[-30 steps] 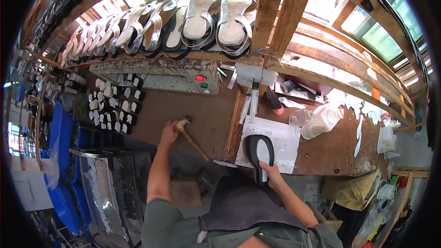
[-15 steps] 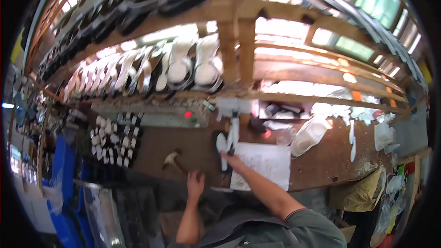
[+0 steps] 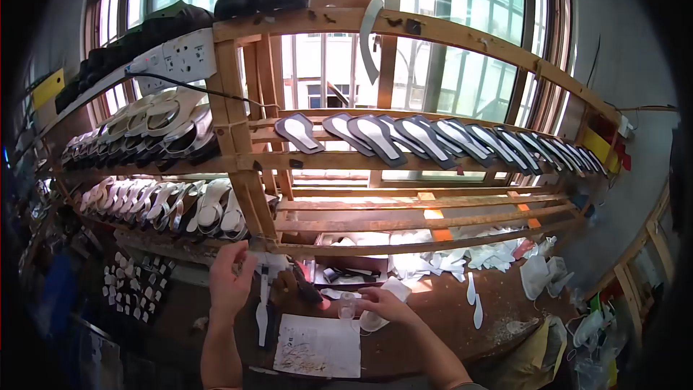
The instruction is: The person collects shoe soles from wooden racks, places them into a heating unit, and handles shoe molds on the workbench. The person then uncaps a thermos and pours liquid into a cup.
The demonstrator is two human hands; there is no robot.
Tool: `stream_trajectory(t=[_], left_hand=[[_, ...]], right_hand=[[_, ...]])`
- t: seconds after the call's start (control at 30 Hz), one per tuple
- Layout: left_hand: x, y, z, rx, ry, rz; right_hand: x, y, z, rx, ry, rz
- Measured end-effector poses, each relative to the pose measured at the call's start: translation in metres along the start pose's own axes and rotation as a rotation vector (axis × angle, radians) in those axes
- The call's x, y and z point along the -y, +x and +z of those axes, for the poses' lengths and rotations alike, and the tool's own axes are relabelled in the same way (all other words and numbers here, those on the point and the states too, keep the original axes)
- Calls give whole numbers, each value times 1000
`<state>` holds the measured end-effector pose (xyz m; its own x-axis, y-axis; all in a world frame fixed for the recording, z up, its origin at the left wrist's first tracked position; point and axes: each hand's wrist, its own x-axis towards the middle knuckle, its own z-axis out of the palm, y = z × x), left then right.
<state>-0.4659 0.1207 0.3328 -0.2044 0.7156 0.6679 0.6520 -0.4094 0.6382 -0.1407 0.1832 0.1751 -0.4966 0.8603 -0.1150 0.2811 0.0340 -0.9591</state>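
My left hand [image 3: 229,282] is raised before the wooden shelf post, its fingers bent and apart with nothing visible between them. Low over the bench, my right hand [image 3: 384,305] reaches inward, fingers apart, its fingertips right beside a small clear cup [image 3: 346,307]. Partly behind that hand is a white plastic container [image 3: 395,289]. A narrow white insole [image 3: 262,321] lies against a dark sole [image 3: 270,326] below and between my hands. Beside them rests a sheet of white paper [image 3: 317,343] with brownish smudges.
A wooden rack [image 3: 433,162] spans the back, holding a row of grey-and-white soles [image 3: 426,137]. Sandals [image 3: 162,202] fill the left shelves. Small white-topped pieces [image 3: 133,282] sit at the bench's left. White scraps [image 3: 447,256] and a yellowish bag [image 3: 541,350] are at the right.
My view has tilted up towards the rack. My left hand has risen from the bench to the shelf post. My right hand has left the dark sole and moved right to the clear cup.
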Motion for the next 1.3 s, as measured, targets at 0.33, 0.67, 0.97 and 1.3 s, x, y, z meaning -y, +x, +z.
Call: stream_trajectory(t=[0.33,0.67,0.97,1.3], left_hand=[[-60,251,122,184,818,-241],[52,319,152,-127,141,-549],[-115,259,182,531,145,-492],[-130,256,214,403,357,-507]], right_hand=[[214,-49,-214,-1025,-689,-955],[268,-1,-314,-470,-992,-84],[268,56,-290,-436,-978,-114],[265,67,-260,-570,-1173,-71]])
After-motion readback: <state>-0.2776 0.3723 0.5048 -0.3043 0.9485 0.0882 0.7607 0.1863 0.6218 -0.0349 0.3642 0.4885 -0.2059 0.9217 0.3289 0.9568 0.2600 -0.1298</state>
